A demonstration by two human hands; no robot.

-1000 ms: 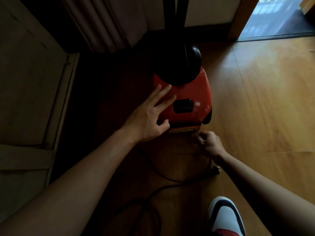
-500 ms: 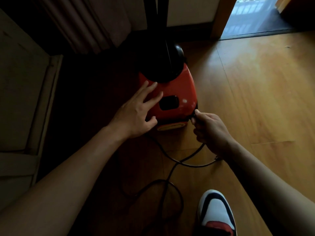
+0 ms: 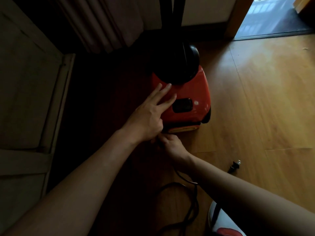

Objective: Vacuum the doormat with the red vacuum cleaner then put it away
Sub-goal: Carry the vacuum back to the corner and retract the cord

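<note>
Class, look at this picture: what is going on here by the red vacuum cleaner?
A person crouches over the red vacuum cleaner, which stands on the wooden floor. The left hand lies spread, fingers open, on its top. The right hand is closed around the black power cord at the machine's near end. The plug lies loose on the floor, so it is unplugged.

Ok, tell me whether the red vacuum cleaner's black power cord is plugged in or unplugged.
Unplugged: the black power cord ends in a plug lying loose on the wooden floor, right of the right hand.

No text, label or number is legible anywhere, including on the red vacuum cleaner (image 3: 190,92).
</note>
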